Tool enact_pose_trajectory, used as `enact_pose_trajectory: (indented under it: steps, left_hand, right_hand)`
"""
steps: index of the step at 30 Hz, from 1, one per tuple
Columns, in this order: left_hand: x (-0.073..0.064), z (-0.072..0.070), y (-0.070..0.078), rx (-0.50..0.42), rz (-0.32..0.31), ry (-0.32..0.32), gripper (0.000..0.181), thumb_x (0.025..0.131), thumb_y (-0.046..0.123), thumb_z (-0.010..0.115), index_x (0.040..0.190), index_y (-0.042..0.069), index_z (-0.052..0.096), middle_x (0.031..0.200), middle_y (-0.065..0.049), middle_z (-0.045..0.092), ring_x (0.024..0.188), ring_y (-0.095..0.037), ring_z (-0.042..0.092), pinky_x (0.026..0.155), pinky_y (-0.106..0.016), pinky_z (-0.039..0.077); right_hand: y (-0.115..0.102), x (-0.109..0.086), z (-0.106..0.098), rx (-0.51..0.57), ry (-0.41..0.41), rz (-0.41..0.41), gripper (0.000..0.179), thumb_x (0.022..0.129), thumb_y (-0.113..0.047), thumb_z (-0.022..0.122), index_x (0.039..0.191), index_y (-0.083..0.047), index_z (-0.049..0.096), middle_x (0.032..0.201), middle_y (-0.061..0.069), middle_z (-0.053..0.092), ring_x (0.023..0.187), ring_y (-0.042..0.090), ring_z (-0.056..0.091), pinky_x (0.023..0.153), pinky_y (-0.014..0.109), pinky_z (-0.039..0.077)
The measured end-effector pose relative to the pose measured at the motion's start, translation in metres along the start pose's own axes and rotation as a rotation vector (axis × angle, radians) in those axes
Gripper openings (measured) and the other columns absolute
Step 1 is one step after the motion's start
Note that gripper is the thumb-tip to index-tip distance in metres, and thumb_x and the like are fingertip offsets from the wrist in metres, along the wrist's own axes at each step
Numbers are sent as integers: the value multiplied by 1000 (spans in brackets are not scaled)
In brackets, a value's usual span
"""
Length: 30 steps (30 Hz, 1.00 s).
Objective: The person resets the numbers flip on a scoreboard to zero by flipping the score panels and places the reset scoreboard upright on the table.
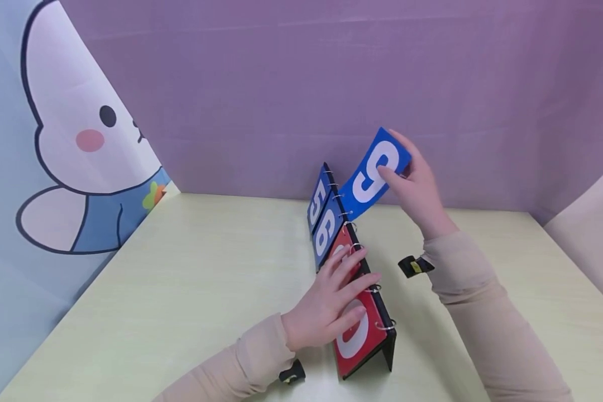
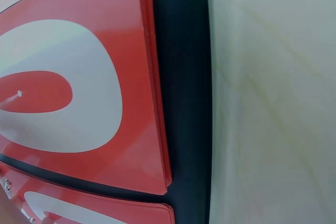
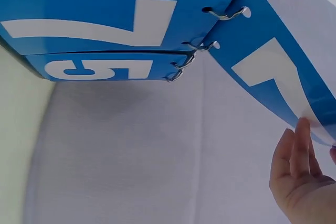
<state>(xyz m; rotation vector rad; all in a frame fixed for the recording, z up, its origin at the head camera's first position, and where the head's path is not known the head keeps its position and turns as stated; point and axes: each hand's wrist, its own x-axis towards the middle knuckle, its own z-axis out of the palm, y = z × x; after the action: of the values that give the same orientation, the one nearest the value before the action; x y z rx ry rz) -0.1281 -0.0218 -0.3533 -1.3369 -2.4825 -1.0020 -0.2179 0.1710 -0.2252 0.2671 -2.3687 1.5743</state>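
Observation:
A black flip scoreboard (image 1: 389,350) stands like a tent on the table, with ring-bound number cards along its top edge. My right hand (image 1: 418,187) pinches the free end of a blue card (image 1: 352,196) marked with a white 9, lifted off the board on its rings. In the right wrist view, this raised card (image 3: 310,85) shows a 7 on its other side. My left hand (image 1: 324,307) rests with spread fingers over the red cards (image 1: 377,329), the nearest one a white 0. Blue cards 5 (image 1: 317,202) and 6 (image 1: 325,233) lie against the far half.
The board stands on a pale wood-look table (image 1: 221,279). Behind it hangs a purple cloth (image 1: 291,84), and a cartoon-print cloth (image 1: 60,139) is on the left. Black straps (image 1: 412,266) hang by both wrists.

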Motion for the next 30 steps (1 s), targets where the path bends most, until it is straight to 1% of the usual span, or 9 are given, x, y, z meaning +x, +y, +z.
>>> enact_pose_trajectory:
  steps: [4, 9, 12, 15, 18, 21, 24, 26, 30]
  left_hand:
    - [1, 0, 0, 3, -3, -5, 54, 94, 38, 44, 145, 26, 35, 159, 5, 5, 146, -19, -3, 115, -50, 22]
    - [1, 1, -1, 12, -2, -14, 53, 94, 37, 44, 145, 25, 35, 159, 5, 4, 146, -19, -3, 115, -51, 22]
    - [1, 1, -1, 16, -3, -14, 53, 94, 36, 45, 145, 26, 35, 159, 5, 4, 146, -20, -3, 115, -51, 21]
    - [1, 2, -2, 25, 1, -11, 54, 94, 35, 45, 145, 26, 34, 159, 4, 4, 146, -21, -3, 115, -52, 21]
    - [1, 2, -2, 33, 20, 2, 54, 94, 34, 46, 145, 25, 34, 159, 2, 5, 146, -23, -1, 115, -53, 20]
    - [2, 2, -3, 47, 49, 22, 53, 94, 33, 45, 145, 24, 34, 159, 0, 6, 146, -25, 0, 116, -53, 18]
    - [2, 2, -3, 65, 76, 40, 51, 95, 33, 44, 145, 23, 34, 159, -2, 7, 146, -26, 1, 116, -52, 15]
    - [2, 2, -4, 79, 89, 47, 51, 96, 32, 43, 144, 23, 35, 159, -3, 8, 146, -27, 2, 117, -51, 14]
    - [1, 2, -3, 79, 81, 39, 51, 95, 32, 44, 145, 23, 35, 159, -2, 7, 146, -27, 2, 117, -51, 15]
  right_hand:
    - [-4, 2, 5, -18, -27, -42, 59, 94, -19, 55, 146, -33, 31, 142, 11, 44, 122, 29, 51, 102, 48, 43]
    - [0, 3, 12, -57, -82, -85, 62, 93, -20, 57, 148, -25, 28, 135, 13, 50, 117, 29, 52, 101, 48, 44]
    - [2, 4, 17, -98, -130, -106, 63, 93, -22, 59, 148, -21, 29, 131, 14, 52, 115, 28, 52, 100, 48, 44]
    - [5, 4, 22, -123, -184, -108, 63, 92, -22, 61, 146, -19, 30, 130, 14, 53, 114, 29, 52, 100, 48, 44]
    - [9, 4, 25, -146, -248, -124, 66, 90, -20, 63, 147, -17, 29, 130, 16, 51, 117, 33, 52, 100, 51, 43]
    - [13, 4, 29, -169, -314, -168, 68, 89, -15, 65, 147, -13, 30, 131, 17, 50, 117, 35, 52, 101, 51, 42]
    - [18, 2, 32, -207, -366, -228, 67, 86, -11, 68, 145, -8, 35, 131, 17, 50, 114, 34, 54, 100, 50, 43]
    - [22, 0, 33, -236, -395, -270, 63, 85, -8, 68, 142, -5, 40, 128, 17, 52, 111, 32, 56, 99, 49, 45]
    - [28, -3, 36, -296, -414, -361, 47, 84, -5, 69, 129, -1, 55, 120, 16, 60, 105, 29, 61, 95, 48, 48]
